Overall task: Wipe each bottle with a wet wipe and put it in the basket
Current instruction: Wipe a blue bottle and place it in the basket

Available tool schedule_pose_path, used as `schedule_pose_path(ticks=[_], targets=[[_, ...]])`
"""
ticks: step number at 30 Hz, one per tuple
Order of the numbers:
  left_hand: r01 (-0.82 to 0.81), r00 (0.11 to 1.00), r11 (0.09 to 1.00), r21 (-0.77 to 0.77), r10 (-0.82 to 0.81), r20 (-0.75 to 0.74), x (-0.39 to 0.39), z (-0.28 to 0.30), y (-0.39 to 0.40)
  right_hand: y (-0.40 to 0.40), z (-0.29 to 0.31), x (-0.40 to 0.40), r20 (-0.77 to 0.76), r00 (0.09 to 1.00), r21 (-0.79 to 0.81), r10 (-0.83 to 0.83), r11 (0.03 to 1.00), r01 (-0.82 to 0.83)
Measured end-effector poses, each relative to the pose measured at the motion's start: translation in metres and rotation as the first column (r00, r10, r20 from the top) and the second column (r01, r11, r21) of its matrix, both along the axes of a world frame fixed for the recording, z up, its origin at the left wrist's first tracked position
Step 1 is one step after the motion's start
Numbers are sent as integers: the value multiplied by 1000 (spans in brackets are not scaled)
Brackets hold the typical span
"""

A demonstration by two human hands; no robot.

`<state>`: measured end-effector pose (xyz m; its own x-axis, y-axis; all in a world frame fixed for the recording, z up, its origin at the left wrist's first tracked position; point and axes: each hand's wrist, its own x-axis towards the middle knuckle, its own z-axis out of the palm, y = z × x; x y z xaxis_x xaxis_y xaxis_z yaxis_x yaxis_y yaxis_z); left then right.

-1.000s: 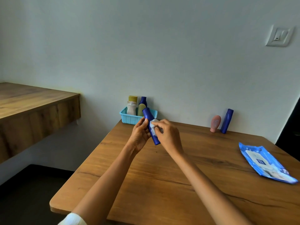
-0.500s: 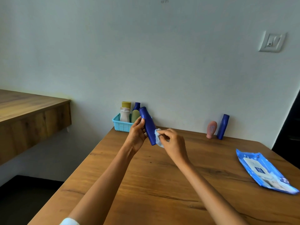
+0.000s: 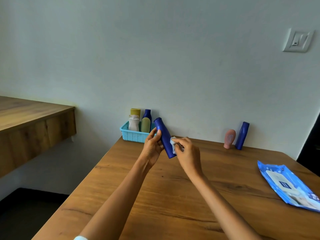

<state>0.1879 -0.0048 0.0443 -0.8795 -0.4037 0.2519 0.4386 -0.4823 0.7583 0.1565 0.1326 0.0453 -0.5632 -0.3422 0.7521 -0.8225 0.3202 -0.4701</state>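
My left hand [image 3: 152, 148] grips a dark blue bottle [image 3: 163, 135], tilted with its top end leaning left, above the wooden table [image 3: 173, 196]. My right hand [image 3: 187, 153] pinches a small white wet wipe [image 3: 173, 144] against the bottle's right side, near its lower end. Behind my hands a light blue basket [image 3: 134, 135] stands at the table's far left corner by the wall. It holds a white bottle with a yellow cap [image 3: 134, 121], a pale green bottle [image 3: 145, 125] and another dark blue bottle [image 3: 147, 113].
A pink bottle [image 3: 229, 138] and a dark blue bottle [image 3: 242, 135] stand against the wall at the far right. A blue wet-wipe pack [image 3: 287, 185] lies at the table's right edge. A wooden counter [image 3: 31, 122] juts out on the left, with a gap of dark floor between.
The wipe has slid from the bottle's middle down to its lower right side. The bottle has tipped a little more upright while staying in my left hand.
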Motion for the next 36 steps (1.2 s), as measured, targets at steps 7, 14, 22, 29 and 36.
schedule_pose_path(ticks=[7, 14, 22, 29, 36], targets=[[-11, 1000, 1000, 24, 11, -7, -1, 1, -5, 6, -11, 7, -135, 990, 112, 44, 993, -29], [41, 999, 999, -16, -41, 9, 0, 2, 7, 2, 4, -2, -8, 1000, -28, -15, 1000, 15], [-10, 1000, 999, 38, 10, 3, 2, -5, -3, 10, -15, -3, -17, 1000, 57, 22, 998, -21], [121, 991, 989, -87, -115, 65, 3, -1, 18, -24, 41, -15, -17, 1000, -63, 21, 998, -22], [49, 997, 998, -42, -47, 60, 7, 0, 2, -23, 29, -10, -232, 973, 135, 5, 990, 27]])
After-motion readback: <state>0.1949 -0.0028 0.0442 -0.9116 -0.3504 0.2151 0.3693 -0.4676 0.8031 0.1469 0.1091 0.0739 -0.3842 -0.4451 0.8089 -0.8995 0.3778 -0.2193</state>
